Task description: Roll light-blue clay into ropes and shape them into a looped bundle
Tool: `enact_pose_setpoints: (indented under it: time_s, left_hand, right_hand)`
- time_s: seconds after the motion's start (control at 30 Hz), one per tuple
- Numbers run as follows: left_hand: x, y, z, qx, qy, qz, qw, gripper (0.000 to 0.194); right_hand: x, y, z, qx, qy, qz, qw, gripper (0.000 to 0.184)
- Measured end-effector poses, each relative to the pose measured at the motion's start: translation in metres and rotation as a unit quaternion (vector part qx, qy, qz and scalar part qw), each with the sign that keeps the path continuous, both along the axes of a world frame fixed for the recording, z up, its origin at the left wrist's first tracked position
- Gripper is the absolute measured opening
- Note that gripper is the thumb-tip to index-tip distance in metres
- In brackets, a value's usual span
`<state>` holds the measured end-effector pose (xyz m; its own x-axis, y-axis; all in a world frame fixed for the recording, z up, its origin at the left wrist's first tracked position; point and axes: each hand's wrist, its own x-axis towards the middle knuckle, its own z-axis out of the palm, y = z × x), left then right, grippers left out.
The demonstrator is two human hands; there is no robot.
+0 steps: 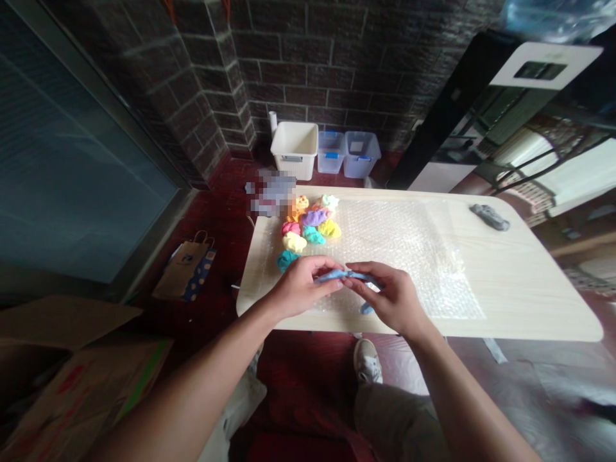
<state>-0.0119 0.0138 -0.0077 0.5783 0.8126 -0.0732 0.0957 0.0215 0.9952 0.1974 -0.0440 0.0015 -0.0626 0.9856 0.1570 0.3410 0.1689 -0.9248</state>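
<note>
My left hand [308,282] and my right hand [387,292] are close together above the near edge of the table. Both pinch a narrow, twisted length of soft light blue cloth [334,274], stretched between the fingers. Under my right hand a blue end [367,308] shows; most of the cloth there is hidden. Just beyond my left hand sits a group of balled-up cloths in several colours, among them a dark teal one [287,260], a pale yellow one [294,242], a purple one [314,218] and a bright yellow one [330,228].
Bubble wrap [409,256] covers much of the pale wooden table [534,289]. A grey crumpled cloth [489,217] lies at the far right. Beyond are a white bin [294,151] and clear boxes [360,157]. A paper bag [185,266] and a cardboard box [81,398] stand left.
</note>
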Motion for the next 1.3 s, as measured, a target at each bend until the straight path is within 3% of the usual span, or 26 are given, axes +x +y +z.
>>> enact_pose_setpoints:
  time_s: [0.13, 0.33, 0.43, 0.53, 0.6, 0.67, 0.77, 0.93, 1.07, 1.3]
  left_hand:
    - [-0.003, 0.0, 0.006, 0.078, 0.031, -0.014, 0.996, 0.022]
    - [-0.005, -0.005, 0.013, 0.196, 0.15, -0.026, 0.969, 0.025]
    - [-0.006, -0.004, 0.015, 0.2, 0.152, -0.04, 0.967, 0.026]
    - [-0.007, -0.002, 0.017, 0.189, 0.142, -0.053, 0.97, 0.032]
    - [-0.008, -0.003, 0.018, 0.174, 0.132, -0.06, 0.974, 0.034]
    - [-0.007, -0.003, 0.017, 0.158, 0.1, -0.051, 0.981, 0.024]
    - [-0.006, -0.003, 0.014, 0.156, 0.057, -0.016, 0.986, 0.038]
    - [-0.005, -0.001, 0.009, 0.209, 0.093, -0.004, 0.974, 0.014]
    - [-0.006, 0.0, 0.012, 0.218, 0.111, -0.029, 0.969, 0.015]
    - [-0.007, 0.0, 0.018, 0.199, 0.14, -0.056, 0.968, 0.029]
  right_hand:
    - [-0.001, 0.001, 0.004, 0.026, -0.049, 0.001, 0.998, 0.017]
    - [-0.001, 0.0, 0.006, 0.017, -0.049, -0.001, 0.999, 0.018]
    - [-0.001, -0.001, 0.005, 0.034, -0.028, 0.025, 0.999, 0.022]
    - [-0.001, 0.0, 0.006, 0.054, -0.046, 0.05, 0.996, 0.015]
    - [0.0, 0.001, 0.008, 0.057, -0.068, 0.044, 0.995, 0.012]
    - [0.0, 0.001, 0.01, 0.05, -0.092, 0.033, 0.994, 0.014]
    - [0.001, 0.0, 0.011, 0.041, -0.112, 0.014, 0.993, 0.017]
    - [0.001, -0.001, 0.008, 0.055, -0.086, 0.012, 0.995, 0.015]
    - [0.001, -0.001, 0.009, 0.076, -0.046, 0.045, 0.995, 0.018]
    - [-0.001, -0.001, 0.013, 0.065, -0.079, 0.056, 0.993, 0.016]
